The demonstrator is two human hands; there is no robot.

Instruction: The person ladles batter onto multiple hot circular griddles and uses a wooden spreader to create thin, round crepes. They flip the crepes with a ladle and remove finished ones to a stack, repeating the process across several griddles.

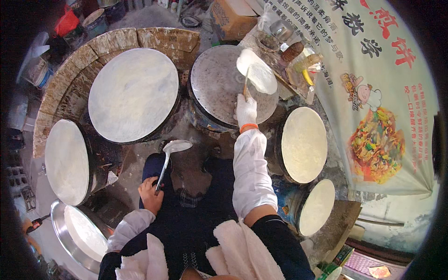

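right hand [246, 110] is in a white glove with an orange band at the wrist, closed around a thin wooden stick [245, 87]. the stick's far end sits on a patch of white batter [257, 71] spread over the upper right part of the grey round griddle [219, 88] straight ahead. arm is stretched out forward in a white sleeve cover, hand resting at the griddle's near edge.

left hand [150, 195] is bare, pulled in close to the body, fingers wrapped round the handle of a metal ladle [170, 156]. the ladle points up and away with its bowl near the gap between the griddles; can't tell if there's anything in the bowl.

further out there's a big round griddle [133, 94] covered all over with a pale thin sheet, another covered one [66, 161] at far left, and two more on the right, one [304, 144] near the right forearm and a smaller one [317, 206] below it. low on the left a metal basin [60, 233] holds white batter. behind the working griddle a few jars and bottles [289, 44] sit on a ledge, contents too small to make out.
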